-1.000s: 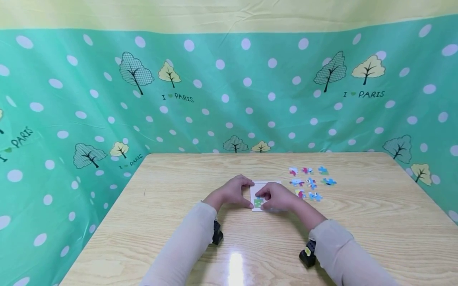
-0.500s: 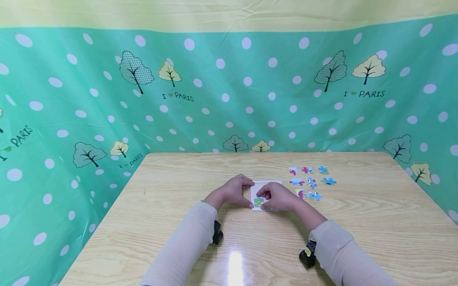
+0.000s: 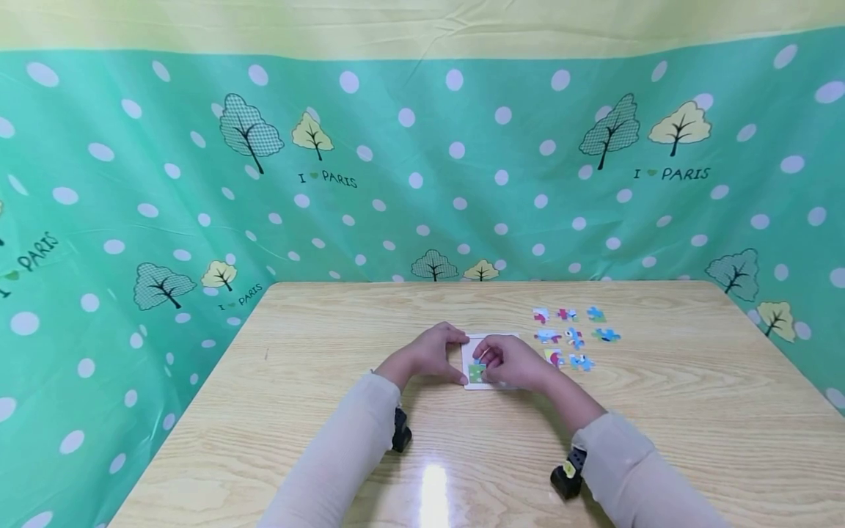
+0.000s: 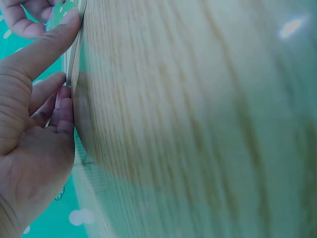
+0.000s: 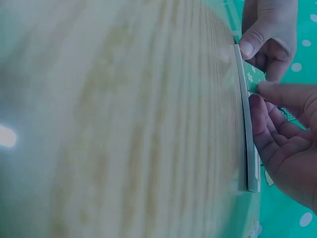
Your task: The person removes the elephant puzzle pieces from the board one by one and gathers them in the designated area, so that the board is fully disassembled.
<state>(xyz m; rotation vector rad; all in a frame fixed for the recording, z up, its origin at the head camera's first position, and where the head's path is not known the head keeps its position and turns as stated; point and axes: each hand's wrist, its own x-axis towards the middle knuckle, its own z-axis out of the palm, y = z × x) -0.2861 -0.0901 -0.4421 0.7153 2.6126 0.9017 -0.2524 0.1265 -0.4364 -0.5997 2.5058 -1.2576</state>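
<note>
A white puzzle tray (image 3: 472, 346) lies on the table, partly hidden under the right hand. My left hand (image 3: 434, 354) holds its left side, thumb at the near corner and fingers at the far one. A green puzzle piece (image 3: 476, 374), with small white flowers visible in the right wrist view, sits in the tray's near-left corner. Over the tray, my right hand (image 3: 515, 362) has its fingers curled and pinches the right part of this piece. Its thumb (image 5: 280, 94) touches the green surface in the right wrist view.
Several loose puzzle pieces (image 3: 573, 337) lie in rough rows to the right of the tray, beyond the right hand. The wooden table (image 3: 317, 345) ends at a green dotted curtain (image 3: 396, 183) behind and at the sides.
My right hand has shifted slightly, its thumb and fingers moving a little away from me and uncovering more of the green piece. The left hand and tray stay in place.
</note>
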